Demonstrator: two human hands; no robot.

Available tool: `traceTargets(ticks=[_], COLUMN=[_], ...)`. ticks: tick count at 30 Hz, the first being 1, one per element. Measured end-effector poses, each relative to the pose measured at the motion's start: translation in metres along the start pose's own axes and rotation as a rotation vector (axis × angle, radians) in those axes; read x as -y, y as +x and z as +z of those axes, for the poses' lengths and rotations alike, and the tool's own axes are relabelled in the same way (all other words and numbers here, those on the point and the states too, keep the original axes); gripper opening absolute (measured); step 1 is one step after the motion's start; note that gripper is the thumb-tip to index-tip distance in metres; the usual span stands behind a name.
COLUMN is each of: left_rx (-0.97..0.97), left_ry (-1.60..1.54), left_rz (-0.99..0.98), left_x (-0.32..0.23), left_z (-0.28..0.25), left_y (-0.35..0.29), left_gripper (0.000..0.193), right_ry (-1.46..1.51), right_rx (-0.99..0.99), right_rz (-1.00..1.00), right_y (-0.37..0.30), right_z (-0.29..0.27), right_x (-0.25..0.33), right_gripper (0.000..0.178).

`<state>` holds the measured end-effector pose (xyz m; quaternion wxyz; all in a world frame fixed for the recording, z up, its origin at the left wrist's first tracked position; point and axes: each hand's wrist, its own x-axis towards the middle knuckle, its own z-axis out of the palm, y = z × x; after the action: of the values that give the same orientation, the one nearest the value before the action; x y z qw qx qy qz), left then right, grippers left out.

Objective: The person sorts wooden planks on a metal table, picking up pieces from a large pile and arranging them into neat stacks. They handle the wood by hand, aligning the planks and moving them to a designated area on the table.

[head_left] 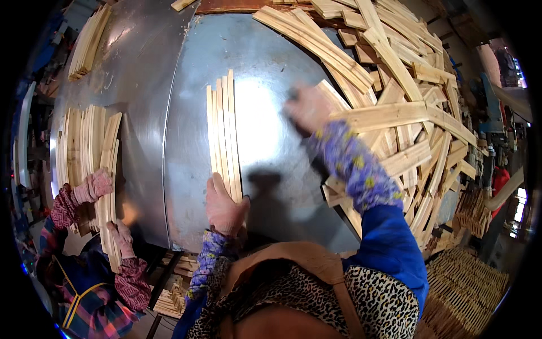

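Observation:
Several thin wooden slats stand on edge side by side on the metal tabletop, pointing away from me. Round their near end closes my left hand, in a pale pinkish glove. My right hand, smeared by motion, is over the table just left of a loose heap of wooden slats. Whether its fingers hold anything cannot be made out. Nearest to it in the heap is the end of a pale slat.
At the left, a co-worker's gloved hands handle a row of upright slats. Another slat stack lies at the far left. A seam runs along the metal table. Stacked wood strips stand at the lower right.

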<state>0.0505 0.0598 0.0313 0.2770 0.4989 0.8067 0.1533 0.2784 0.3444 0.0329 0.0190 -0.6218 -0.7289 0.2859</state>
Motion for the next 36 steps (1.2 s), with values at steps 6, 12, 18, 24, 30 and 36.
traceTargets(ticks=[6, 12, 18, 24, 30, 36], left_rx=[-0.110, -0.055, -0.014, 0.495, 0.644, 0.504], left_ry=[-0.020, -0.100, -0.269, -1.589, -2.267, -2.284], left_rz=[0.199, 0.124, 0.012, -0.097, -0.074, -0.314], left_x=[0.008, 0.000, 0.015, 0.086, 0.112, 0.160], left_z=[0.008, -0.004, -0.004, -0.073, -0.014, 0.033], left_y=[0.004, 0.002, 0.001, 0.002, -0.044, -0.074], left_gripper=[0.090, 0.080, 0.076, 0.088, 0.081, 0.076], right_ry=[-0.674, 0.086, 1.366, 1.402, 0.833, 1.066], right_rx=[-0.182, -0.161, 0.159, 0.170, 0.430, 0.592], right_rz=[0.345, 0.173, -0.315, -0.067, 0.036, 0.117], right_y=[0.101, 0.083, -0.016, -0.094, -0.183, -0.253], right_z=[-0.079, -0.084, -0.100, -0.061, 0.093, 0.144], right_x=[-0.089, -0.104, -0.053, 0.012, 0.081, 0.108], right_gripper=[0.096, 0.073, 0.076, 0.076, 0.076, 0.073])
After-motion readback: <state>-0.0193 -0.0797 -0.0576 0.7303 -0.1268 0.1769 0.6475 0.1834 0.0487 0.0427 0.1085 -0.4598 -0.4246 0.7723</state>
